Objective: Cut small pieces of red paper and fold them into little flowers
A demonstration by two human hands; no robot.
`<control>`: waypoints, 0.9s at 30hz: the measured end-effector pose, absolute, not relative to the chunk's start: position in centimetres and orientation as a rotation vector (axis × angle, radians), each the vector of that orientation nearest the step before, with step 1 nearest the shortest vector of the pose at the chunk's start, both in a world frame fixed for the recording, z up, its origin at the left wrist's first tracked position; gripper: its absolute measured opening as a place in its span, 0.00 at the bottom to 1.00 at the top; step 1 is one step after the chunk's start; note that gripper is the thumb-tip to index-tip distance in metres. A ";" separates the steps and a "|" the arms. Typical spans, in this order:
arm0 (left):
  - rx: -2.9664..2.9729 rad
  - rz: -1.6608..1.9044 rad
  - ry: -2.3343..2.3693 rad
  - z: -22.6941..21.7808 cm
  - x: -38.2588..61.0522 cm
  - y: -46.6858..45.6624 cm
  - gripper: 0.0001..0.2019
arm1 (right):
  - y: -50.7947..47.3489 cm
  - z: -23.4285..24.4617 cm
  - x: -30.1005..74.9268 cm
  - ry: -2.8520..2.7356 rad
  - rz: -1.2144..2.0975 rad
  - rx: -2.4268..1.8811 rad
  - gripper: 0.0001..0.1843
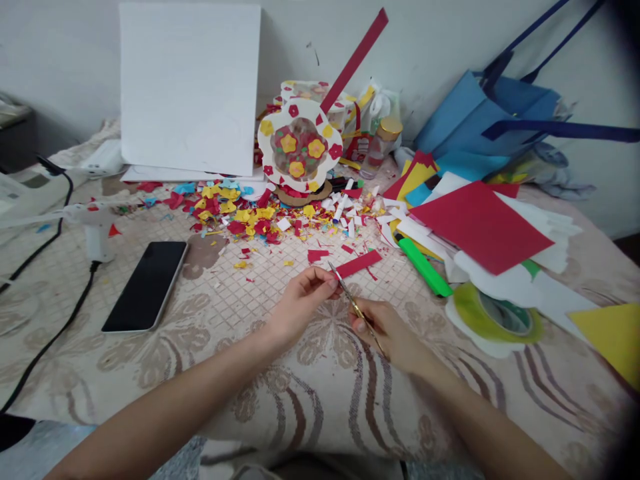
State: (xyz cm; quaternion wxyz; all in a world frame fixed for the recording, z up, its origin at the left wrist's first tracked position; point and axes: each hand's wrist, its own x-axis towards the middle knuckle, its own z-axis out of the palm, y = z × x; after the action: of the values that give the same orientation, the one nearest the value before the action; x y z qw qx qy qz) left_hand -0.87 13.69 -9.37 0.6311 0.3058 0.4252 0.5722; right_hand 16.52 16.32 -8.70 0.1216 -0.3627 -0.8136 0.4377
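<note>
My right hand (383,327) is closed around a small pair of scissors (357,308) with gold-coloured handles. Their thin blades point up and to the left, with the tips beside my left fingertips. My left hand (310,297) is closed in a pinch on a bit of red paper, mostly hidden by the fingers. Just beyond the blades is a red paper strip (360,263), its near end close to my left fingertips; whether it touches them I cannot tell. Small red scraps (318,255) lie on the patterned tablecloth (240,300) behind my hands.
Left are a black-screened phone (146,287) and a white glue gun (97,233) with a black cord. Paper scraps (240,213) spread before a flower-decorated white craft (300,147). Right are a green marker (425,267), tape roll (495,313), red sheet (485,223) and blue bag (460,113).
</note>
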 end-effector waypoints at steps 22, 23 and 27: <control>0.662 1.317 1.002 -9.4 -0.8 13.7 0.07 | 16.2 -8.5 16.4 -2.420 1.205 -1.117 0.18; 0.663 1.308 0.998 -9.4 -0.8 13.8 0.07 | 16.2 -8.4 16.4 -2.428 1.193 -1.130 0.18; 0.701 1.251 0.964 -9.4 -1.4 14.2 0.08 | 16.5 -8.1 16.7 -2.453 1.197 -1.149 0.16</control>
State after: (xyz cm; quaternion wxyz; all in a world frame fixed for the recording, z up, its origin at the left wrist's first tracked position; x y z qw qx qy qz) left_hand -1.35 14.15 -9.43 0.6493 0.3087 0.4244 0.5505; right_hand 16.71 16.48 -8.05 0.0900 -0.3863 -0.8250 0.4026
